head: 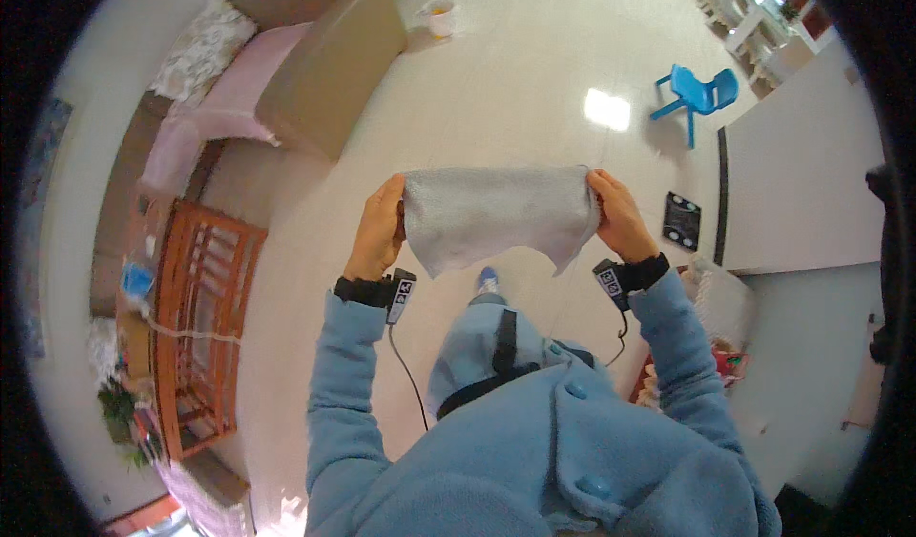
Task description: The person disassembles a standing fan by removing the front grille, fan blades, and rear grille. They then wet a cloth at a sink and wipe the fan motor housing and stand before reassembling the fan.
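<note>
A grey cloth (501, 211) hangs stretched out in the air in front of me. My left hand (377, 228) grips its upper left corner, and my right hand (621, 215) holds the upper right corner. The top edge runs nearly straight between the two hands. Below, the hem curves upward in the middle, with a drooping point at each side. Each wrist bears a black strap with a small device and a cable. Under the cloth, one shoe (488, 279) shows on the tiled floor.
On the left are a sofa (343, 58) with pink covers and a slatted wooden crib-like frame (207, 329). A blue plastic chair (694, 97) and a black scale-like panel (682, 221) stand on the right. Farther off sits a white bucket (440, 18).
</note>
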### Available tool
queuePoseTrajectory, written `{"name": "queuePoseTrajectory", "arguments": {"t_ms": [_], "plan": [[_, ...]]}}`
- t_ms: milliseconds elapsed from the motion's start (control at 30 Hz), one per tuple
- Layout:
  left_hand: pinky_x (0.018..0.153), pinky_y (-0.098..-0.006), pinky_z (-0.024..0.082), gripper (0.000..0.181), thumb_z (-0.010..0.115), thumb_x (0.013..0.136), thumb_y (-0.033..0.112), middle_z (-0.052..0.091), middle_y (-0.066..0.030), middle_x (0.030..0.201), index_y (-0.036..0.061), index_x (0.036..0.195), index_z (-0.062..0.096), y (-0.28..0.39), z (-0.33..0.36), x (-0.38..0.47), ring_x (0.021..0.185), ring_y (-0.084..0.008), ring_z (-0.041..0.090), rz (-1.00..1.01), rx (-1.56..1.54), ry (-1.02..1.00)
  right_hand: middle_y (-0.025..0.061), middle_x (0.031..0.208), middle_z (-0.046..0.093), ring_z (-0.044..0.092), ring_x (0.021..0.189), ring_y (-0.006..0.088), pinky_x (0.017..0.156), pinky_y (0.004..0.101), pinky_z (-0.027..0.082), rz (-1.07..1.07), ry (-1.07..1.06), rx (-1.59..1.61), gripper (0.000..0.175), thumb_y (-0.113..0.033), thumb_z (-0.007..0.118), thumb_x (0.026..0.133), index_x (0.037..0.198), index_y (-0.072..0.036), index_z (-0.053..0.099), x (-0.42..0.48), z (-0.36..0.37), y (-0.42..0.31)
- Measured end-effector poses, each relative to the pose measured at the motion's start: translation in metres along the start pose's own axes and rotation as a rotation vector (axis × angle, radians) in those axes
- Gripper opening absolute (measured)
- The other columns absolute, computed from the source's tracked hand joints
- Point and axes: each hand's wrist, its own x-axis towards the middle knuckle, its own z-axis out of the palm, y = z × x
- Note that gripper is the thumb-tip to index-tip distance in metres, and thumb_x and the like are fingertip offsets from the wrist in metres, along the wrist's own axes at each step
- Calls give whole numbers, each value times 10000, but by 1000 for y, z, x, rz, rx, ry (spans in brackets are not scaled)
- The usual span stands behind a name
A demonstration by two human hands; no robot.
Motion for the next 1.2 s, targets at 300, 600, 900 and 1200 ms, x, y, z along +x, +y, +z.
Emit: {"name": "queuePoseTrajectory", "arguments": {"t_ms": [300,600,900,1200], "plan": [[781,-292,507,597,563,855,147,576,-106,1138,27,1389,325,83,76,107,972,-166,590,91,119,-480,149,994,592,605,870,205,690,310,514,-156,162,-218,487,-227,649,823,1208,-12,443,36,-11,-99],[866,-290,475,656,534,832,61,561,-134,1173,53,1436,281,95,59,32,1005,-186,576,365,90,-435,182,1024,622,599,941,252,806,335,482,-599,486,-681,302,-192,526,906,1130,11,532,16,10,-66],[870,-353,445,632,631,785,127,541,-204,1074,63,1373,409,87,157,78,992,-300,547,510,1041,-705,105,1194,561,567,1041,179,820,340,507,-900,-63,-649,388,-171,604,868,1215,-45,482,83,89,-45],[1030,-400,349,586,672,773,129,424,-217,1338,71,1321,475,130,262,201,1231,-365,428,986,761,-1104,163,1140,586,598,1002,258,873,395,515,-584,48,522,509,-380,364,953,1276,4,446,213,-12,-181]]}}
